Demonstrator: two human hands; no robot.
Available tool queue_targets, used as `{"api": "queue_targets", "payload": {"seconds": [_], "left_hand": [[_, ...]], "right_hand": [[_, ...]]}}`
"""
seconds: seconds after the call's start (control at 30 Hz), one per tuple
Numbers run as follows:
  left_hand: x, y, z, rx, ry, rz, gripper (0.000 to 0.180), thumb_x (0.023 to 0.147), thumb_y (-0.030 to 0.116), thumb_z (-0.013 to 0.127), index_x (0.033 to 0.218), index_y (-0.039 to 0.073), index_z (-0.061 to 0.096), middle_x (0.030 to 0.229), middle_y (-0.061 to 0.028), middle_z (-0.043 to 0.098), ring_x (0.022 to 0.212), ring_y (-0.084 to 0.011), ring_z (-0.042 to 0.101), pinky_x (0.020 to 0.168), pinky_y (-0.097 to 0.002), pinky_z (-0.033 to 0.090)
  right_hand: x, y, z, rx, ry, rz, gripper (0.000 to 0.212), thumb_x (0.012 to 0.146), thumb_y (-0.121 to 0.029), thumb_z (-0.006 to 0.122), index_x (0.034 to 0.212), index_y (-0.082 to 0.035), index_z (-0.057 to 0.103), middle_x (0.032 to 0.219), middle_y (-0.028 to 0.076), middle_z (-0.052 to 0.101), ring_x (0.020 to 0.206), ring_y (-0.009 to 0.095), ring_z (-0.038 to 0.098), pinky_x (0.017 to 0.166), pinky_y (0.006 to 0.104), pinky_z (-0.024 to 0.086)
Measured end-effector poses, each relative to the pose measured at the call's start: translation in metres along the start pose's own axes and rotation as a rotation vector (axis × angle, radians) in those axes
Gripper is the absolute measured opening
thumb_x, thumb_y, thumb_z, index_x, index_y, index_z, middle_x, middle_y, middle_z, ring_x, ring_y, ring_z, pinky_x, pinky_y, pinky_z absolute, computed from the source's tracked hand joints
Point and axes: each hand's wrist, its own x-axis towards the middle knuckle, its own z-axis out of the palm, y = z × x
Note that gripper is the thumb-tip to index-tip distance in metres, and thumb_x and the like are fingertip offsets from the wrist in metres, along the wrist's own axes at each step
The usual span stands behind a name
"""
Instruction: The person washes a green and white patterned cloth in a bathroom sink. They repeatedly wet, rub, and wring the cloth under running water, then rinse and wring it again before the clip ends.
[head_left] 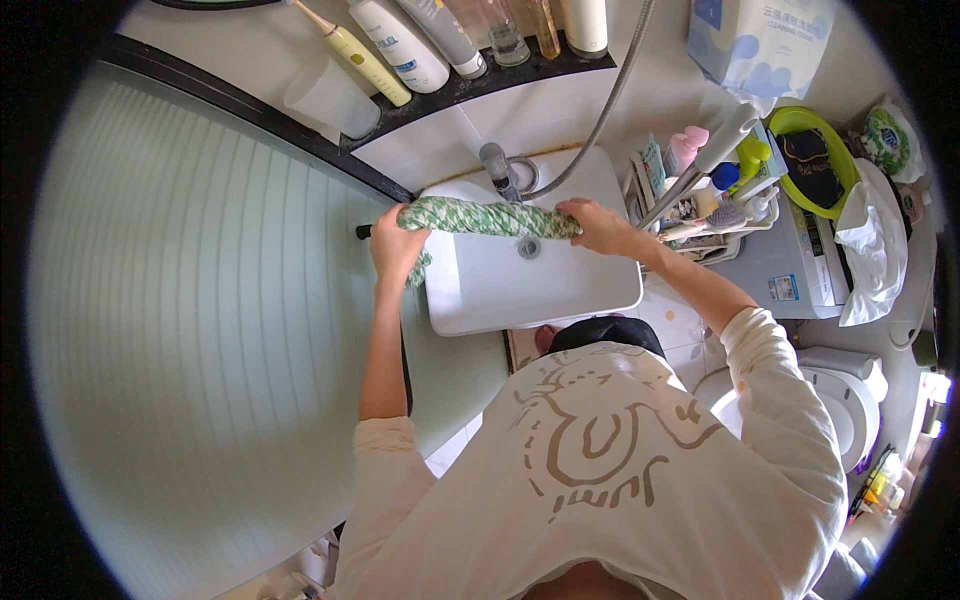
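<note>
A green and white checked cloth (pixel 490 216), twisted into a thick rope, stretches level between my two hands above a white washbasin (pixel 500 300). My left hand (pixel 398 245) is closed round its left end, and a short tail of cloth hangs below that fist. On the right, my right hand (pixel 597 228) grips the other end, with the fingers wrapped over it. Just behind the cloth stands a metal tap (pixel 498 170), its lower part hidden by the cloth. The basin's round drain (pixel 529 248) shows below the cloth.
A ribbed glass partition (pixel 200 330) stands close on my left. Behind the basin, a black shelf (pixel 480 88) carries bottles, a yellow electric toothbrush (pixel 365 65) and a cup. A shower hose (pixel 610 100) hangs down. To the right are a crowded rack (pixel 735 225), a green basin (pixel 848 165) and a toilet (pixel 845 410).
</note>
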Motion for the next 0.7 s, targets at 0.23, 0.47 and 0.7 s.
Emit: {"api": "queue_targets", "payload": {"seconds": [0.23, 0.47, 0.7], "left_hand": [[-0.003, -0.003, -0.008, -0.353, -0.557, -0.338, 0.018, 0.058, 0.011, 0.068, 0.071, 0.002, 0.059, 0.064, -0.0043, 0.059, 0.054, -0.0108, 0.054, 0.052, -0.026, 0.043], [-0.037, 0.012, 0.015, -1.331, -1.086, -0.415, 0.013, 0.072, 0.013, 0.056, 0.077, 0.005, 0.049, 0.057, -0.0002, 0.047, 0.048, -0.013, 0.05, 0.057, -0.0322, 0.047], [-0.064, 0.034, 0.067, -2.274, -1.275, -0.257, 0.009, 0.079, 0.01, 0.051, 0.084, 0.004, 0.046, 0.067, -0.0007, 0.048, 0.056, -0.0129, 0.048, 0.065, -0.0305, 0.041]], "right_hand": [[0.012, -0.005, -0.034, -0.051, 0.66, -0.339, 0.045, 0.061, 0.011, 0.059, 0.103, -0.005, 0.057, 0.101, 0.011, 0.058, 0.095, 0.031, 0.055, 0.081, 0.036, 0.047], [0.032, -0.01, -0.039, 0.132, 0.924, -0.33, 0.043, 0.061, 0.01, 0.06, 0.101, -0.005, 0.058, 0.097, 0.011, 0.059, 0.091, 0.03, 0.057, 0.078, 0.0361, 0.047], [0.039, -0.013, 0.025, 0.44, 0.832, -0.068, 0.047, 0.063, 0.005, 0.067, 0.108, -0.001, 0.054, 0.097, 0.014, 0.059, 0.091, 0.028, 0.058, 0.079, 0.0326, 0.046]]}}
